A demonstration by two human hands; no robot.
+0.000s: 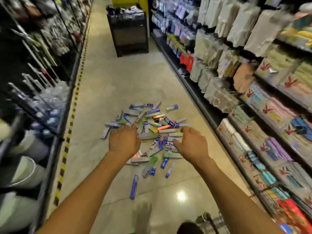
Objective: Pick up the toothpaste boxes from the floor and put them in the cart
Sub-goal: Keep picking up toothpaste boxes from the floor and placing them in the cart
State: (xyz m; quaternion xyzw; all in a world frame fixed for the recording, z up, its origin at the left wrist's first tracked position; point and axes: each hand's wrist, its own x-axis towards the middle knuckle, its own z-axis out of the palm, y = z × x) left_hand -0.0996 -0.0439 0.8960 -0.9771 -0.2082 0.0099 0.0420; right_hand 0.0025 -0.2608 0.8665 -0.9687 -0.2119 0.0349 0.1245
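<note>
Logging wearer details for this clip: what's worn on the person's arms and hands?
Nothing visible: the left hand and right hand are ungloved, both forearms sleeveless to the frame edge, wrists without watch or bracelet. Rings are too blurred to tell.

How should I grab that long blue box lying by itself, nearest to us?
Pinch the blue box across its middle, from above, by its two long sides. It lies flat and apart from the pile, with bare floor on both sides.

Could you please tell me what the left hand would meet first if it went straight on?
The left hand would probably meet the toothpaste boxes heaped just ahead; depth is unclear.
</note>
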